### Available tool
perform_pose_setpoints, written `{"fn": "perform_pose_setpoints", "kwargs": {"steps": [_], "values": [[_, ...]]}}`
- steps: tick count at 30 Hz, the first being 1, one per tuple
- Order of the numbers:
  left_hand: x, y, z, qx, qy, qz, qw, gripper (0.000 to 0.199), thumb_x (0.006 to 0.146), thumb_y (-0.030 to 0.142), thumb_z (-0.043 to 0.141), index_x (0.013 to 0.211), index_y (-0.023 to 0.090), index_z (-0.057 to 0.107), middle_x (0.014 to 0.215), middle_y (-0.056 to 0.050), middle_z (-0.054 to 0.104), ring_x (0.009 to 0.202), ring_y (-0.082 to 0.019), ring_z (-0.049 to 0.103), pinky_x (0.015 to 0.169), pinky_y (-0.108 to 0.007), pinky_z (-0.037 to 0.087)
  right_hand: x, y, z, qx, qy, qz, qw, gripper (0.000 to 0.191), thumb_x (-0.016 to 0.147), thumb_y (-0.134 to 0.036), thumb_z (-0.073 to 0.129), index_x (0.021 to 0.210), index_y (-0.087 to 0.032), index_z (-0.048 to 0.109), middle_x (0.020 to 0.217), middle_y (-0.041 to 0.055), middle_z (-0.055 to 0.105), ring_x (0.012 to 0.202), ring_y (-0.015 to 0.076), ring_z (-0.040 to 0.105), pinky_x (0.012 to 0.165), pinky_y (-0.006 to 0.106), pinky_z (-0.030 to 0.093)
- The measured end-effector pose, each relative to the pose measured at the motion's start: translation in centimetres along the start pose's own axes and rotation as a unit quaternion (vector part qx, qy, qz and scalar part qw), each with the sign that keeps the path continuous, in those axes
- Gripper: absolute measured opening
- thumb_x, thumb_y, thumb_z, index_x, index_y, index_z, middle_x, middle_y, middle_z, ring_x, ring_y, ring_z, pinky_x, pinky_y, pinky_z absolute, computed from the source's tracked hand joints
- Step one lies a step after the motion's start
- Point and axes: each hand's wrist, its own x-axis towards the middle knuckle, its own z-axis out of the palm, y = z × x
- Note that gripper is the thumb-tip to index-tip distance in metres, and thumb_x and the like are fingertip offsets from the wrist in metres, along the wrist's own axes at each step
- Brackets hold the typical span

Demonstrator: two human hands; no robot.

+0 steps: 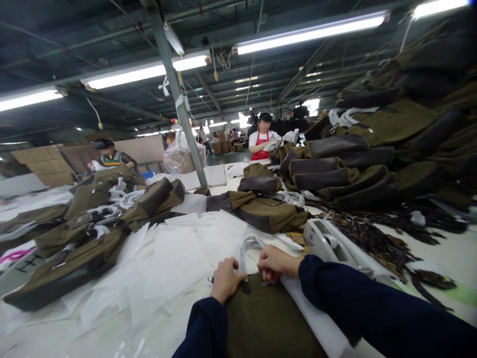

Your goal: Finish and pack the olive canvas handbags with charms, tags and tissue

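An olive canvas bag [270,318] lies in front of me, its top edge pointing away. A handle wrapped in white material [242,253] arches up from that edge. My left hand [226,279] is closed at the left base of the handle, thumb and fingers pinching the wrapping beside a dark tab. On the right, my right hand [276,263] has its fingers curled at the other end of the handle; what they pinch is partly hidden. White wrapping [316,318] runs along the bag's right side, under my right forearm.
White sheets [179,253] spread over the table on the left. Olive bags [82,248] lie beyond them, with a tall pile [402,129] at right. A white tape dispenser [328,241] and dark straps [383,238] sit right. Two people work farther back, past a metal post [182,109].
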Motion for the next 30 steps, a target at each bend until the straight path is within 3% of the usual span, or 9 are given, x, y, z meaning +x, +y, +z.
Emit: {"fn": "perform_pose_setpoints", "kwargs": {"steps": [3, 8, 12, 16, 22, 27, 30], "values": [[0.2, -0.2, 0.3, -0.056, 0.0, 0.028, 0.998, 0.019, 0.068, 0.022, 0.067, 0.086, 0.02, 0.061, 0.094, -0.005, 0.065, 0.092, -0.024, 0.058, 0.08, -0.032, 0.039, 0.4, 0.7, -0.1, 0.011, 0.009, 0.017, 1.0, 0.02, 0.078, -0.009, 0.056, 0.06, -0.016, 0.058, 0.05, 0.0001, 0.063, 0.039, 0.0108, 0.056, 0.037, 0.018, 0.048], [0.8, -0.7, 0.7, -0.186, -0.045, 0.074, 0.979, 0.021, 0.063, 0.008, 0.059, 0.081, 0.02, 0.056, 0.072, 0.003, 0.058, 0.069, -0.014, 0.055, 0.066, -0.024, 0.041, 1.0, 1.6, -0.5, 0.011, 0.007, 0.025, 1.0, 0.017, 0.083, -0.013, 0.057, 0.066, -0.015, 0.056, 0.055, 0.0009, 0.064, 0.042, 0.0095, 0.057, 0.043, 0.019, 0.053], [0.5, -0.5, 0.1, -0.277, -0.077, 0.123, 0.95, 0.02, 0.065, 0.012, 0.057, 0.085, 0.018, 0.056, 0.076, 0.002, 0.059, 0.069, -0.013, 0.056, 0.065, -0.022, 0.042, 1.6, 1.6, 0.1, -0.019, -0.015, 0.012, 1.0, 0.017, 0.083, -0.018, 0.063, 0.067, -0.015, 0.057, 0.05, -0.0013, 0.06, 0.04, 0.0083, 0.053, 0.042, 0.017, 0.05], [0.0, 0.0, -0.5, -0.313, -0.111, 0.167, 0.928, 0.022, 0.076, 0.021, 0.051, 0.094, 0.016, 0.063, 0.083, -0.003, 0.066, 0.08, -0.016, 0.061, 0.075, -0.025, 0.048, 2.4, 1.1, 1.0, -0.058, -0.043, -0.023, 0.997, 0.013, 0.086, -0.015, 0.056, 0.075, -0.014, 0.063, 0.048, -0.0027, 0.057, 0.038, 0.008, 0.05, 0.04, 0.015, 0.045], [-0.2, -0.5, -0.4, -0.254, -0.096, 0.174, 0.947, 0.038, 0.086, 0.024, 0.042, 0.115, 0.017, 0.066, 0.074, -0.001, 0.066, 0.071, -0.016, 0.06, 0.075, -0.027, 0.048, 2.8, 1.2, 0.4, -0.114, -0.107, -0.071, 0.985, 0.02, 0.083, -0.009, 0.052, 0.092, -0.015, 0.069, 0.05, -0.0058, 0.055, 0.038, 0.0069, 0.047, 0.042, 0.014, 0.043], [-0.6, -0.1, -0.5, -0.147, -0.08, 0.193, 0.967, 0.026, 0.086, 0.021, 0.047, 0.085, 0.019, 0.073, 0.081, -0.003, 0.07, 0.081, -0.019, 0.063, 0.078, -0.026, 0.045, 2.4, 0.9, 0.1, -0.172, -0.117, -0.069, 0.976, 0.019, 0.082, -0.01, 0.051, 0.085, -0.016, 0.068, 0.05, -0.0068, 0.054, 0.039, 0.0077, 0.046, 0.044, 0.016, 0.044], [-1.2, 0.3, -1.0, -0.079, -0.054, 0.188, 0.978, 0.028, 0.091, 0.023, 0.044, 0.081, 0.018, 0.07, 0.082, -0.005, 0.069, 0.081, -0.02, 0.063, 0.077, -0.027, 0.044, 1.5, 0.3, -0.3, -0.227, -0.102, -0.071, 0.966, 0.015, 0.082, -0.013, 0.053, 0.079, -0.017, 0.067, 0.048, -0.0056, 0.055, 0.04, 0.0099, 0.049, 0.048, 0.019, 0.046]]}}
